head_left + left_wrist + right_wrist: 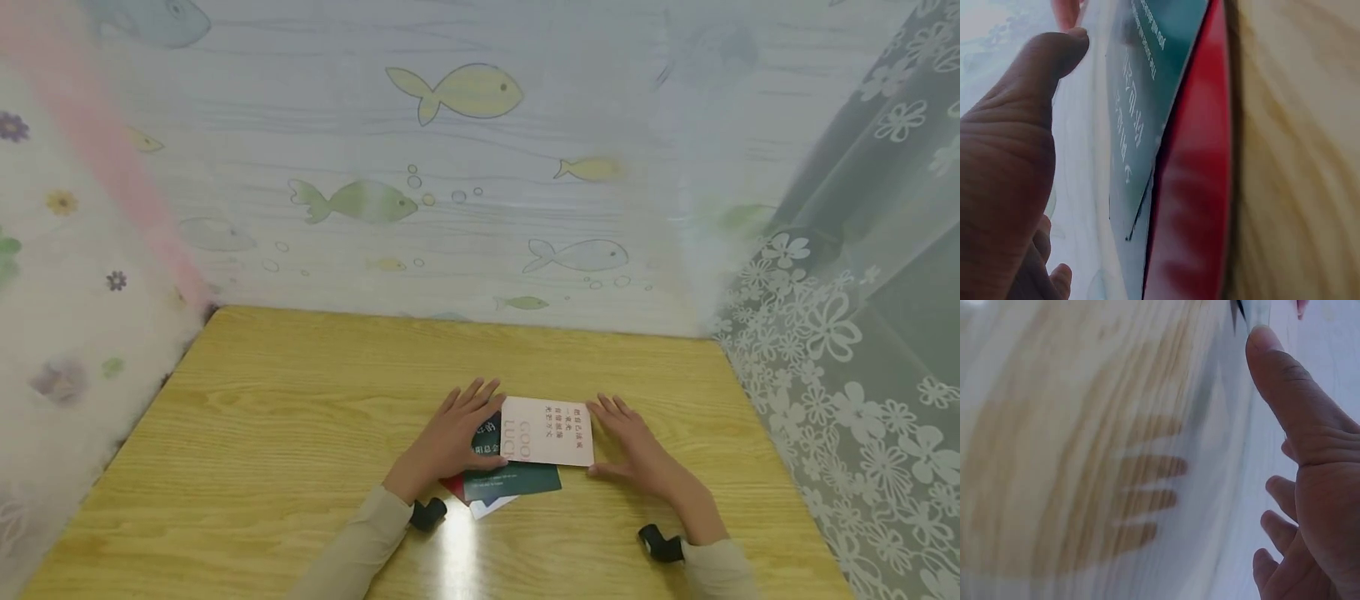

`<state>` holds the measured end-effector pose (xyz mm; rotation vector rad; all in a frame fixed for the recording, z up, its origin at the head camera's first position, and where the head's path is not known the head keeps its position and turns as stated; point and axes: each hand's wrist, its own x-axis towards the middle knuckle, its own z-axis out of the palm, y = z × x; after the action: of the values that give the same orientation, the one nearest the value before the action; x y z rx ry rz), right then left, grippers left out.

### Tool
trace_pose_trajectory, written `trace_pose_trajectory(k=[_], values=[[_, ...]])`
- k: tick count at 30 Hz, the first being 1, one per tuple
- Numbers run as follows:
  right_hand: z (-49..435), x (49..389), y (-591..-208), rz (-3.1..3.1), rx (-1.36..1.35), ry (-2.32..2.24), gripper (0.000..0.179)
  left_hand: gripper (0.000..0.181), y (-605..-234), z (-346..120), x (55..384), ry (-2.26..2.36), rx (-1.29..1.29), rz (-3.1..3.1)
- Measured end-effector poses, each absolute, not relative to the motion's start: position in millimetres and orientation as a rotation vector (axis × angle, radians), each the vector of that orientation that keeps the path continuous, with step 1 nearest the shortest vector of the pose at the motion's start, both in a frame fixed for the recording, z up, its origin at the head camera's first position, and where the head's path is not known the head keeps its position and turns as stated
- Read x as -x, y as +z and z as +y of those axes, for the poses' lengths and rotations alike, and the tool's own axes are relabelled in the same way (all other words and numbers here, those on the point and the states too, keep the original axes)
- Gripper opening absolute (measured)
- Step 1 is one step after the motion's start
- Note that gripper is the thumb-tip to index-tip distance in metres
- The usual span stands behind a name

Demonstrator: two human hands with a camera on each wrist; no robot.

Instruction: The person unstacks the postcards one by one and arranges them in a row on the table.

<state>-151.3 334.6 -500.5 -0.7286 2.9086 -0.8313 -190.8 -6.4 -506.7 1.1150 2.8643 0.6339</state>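
A pale card (pixel 551 429) with printed characters and large faint lettering lies between both hands, over a loose stack. My left hand (pixel 448 433) holds its left side, thumb at the near corner and index finger at the far corner. Across from it, my right hand (pixel 633 446) holds the right side in the same way, its other fingers spread. Beneath the pale card shows a dark green card (pixel 517 482) with white print. A red card (pixel 1191 175) lies under the green one in the left wrist view, and a white and blue card (pixel 491 507) pokes out nearest me.
The cards are on a wood-grain table (pixel 300 400). A wall covering with fish drawings (pixel 480 92) rises behind it. Sheer flowered curtain (pixel 832 333) borders the right edge, and a flowered cloth (pixel 67 292) the left. Each wrist carries a small black camera (pixel 429 514).
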Motion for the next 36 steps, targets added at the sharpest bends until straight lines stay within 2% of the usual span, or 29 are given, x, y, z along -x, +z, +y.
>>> trace_pose_trajectory(k=[19,36], values=[[388,179,-503,2.824,0.644,-0.920,0.093,0.095,-500,47,237,0.599,-1.151,2.723],[440,200,-494,2.846,0.600,-0.831,0.091,0.096,-520,115,278,0.560,-1.089,2.735]])
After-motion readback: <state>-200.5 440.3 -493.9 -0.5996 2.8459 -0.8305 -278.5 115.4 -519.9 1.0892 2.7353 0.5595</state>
